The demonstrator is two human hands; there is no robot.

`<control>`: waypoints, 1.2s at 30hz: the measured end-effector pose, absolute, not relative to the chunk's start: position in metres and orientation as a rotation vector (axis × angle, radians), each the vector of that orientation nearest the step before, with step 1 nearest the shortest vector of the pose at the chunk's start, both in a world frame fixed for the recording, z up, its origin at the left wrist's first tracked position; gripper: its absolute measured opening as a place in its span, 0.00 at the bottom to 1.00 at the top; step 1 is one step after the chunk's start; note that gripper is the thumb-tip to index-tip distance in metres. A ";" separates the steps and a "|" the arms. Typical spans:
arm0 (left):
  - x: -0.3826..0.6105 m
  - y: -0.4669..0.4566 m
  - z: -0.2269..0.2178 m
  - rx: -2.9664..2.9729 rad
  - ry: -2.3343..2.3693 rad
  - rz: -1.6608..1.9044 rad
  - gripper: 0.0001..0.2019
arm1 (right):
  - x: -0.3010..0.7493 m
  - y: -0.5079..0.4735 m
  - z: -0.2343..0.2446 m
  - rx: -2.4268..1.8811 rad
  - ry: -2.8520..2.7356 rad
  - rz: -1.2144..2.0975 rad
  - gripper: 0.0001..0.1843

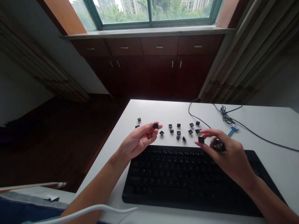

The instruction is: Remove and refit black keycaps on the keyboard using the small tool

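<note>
My left hand (140, 140) pinches a small black keycap (155, 125) between thumb and fingers, above the table just behind the keyboard. Over the keyboard's right half, my right hand (231, 155) holds another black keycap (201, 139) at its thumb and fingertips. A dark, shiny, rounded object (218, 145) also sits inside the right hand's curl; its kind I cannot make out. Below both hands lies a black keyboard (168, 174), partly covered by the right hand and forearm. Several loose keycaps (178, 125) are scattered on the table behind it.
The white table (154, 109) carries a bundled black cable (226, 115) at the back right. Near it lies a small blue brush-like tool (232, 130). A pale curved bar (93, 210) crosses the lower left. Dark red cabinets (158, 71) stand beyond the table under a window.
</note>
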State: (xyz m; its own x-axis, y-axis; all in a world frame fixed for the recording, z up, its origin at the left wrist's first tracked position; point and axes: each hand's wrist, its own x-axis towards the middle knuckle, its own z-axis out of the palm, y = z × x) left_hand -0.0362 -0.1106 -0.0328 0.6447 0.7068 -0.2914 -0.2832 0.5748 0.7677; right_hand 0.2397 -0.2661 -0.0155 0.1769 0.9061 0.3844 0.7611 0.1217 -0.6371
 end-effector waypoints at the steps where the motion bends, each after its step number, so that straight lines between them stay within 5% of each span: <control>1: -0.037 -0.110 -0.034 0.775 0.645 0.640 0.10 | 0.240 -0.266 -0.015 -1.670 -1.613 0.217 0.17; 6: -0.036 -0.108 -0.038 0.859 0.686 0.673 0.10 | 0.243 -0.264 -0.013 -1.601 -1.735 0.230 0.10; 24: -0.025 -0.127 -0.029 1.072 0.652 0.599 0.13 | 0.248 -0.261 -0.025 -1.859 -1.752 0.217 0.19; 36: -0.023 -0.131 -0.027 1.130 0.639 0.590 0.10 | 0.252 -0.249 -0.028 -2.075 -1.880 0.279 0.16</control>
State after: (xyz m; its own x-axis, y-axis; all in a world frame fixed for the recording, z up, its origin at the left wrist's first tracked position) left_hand -0.0229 -0.1309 -0.0275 0.6816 0.7134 -0.1628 -0.1054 0.3159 0.9429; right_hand 0.2524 -0.2486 -0.0276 0.1115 0.9911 0.0730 0.9273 -0.0773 -0.3662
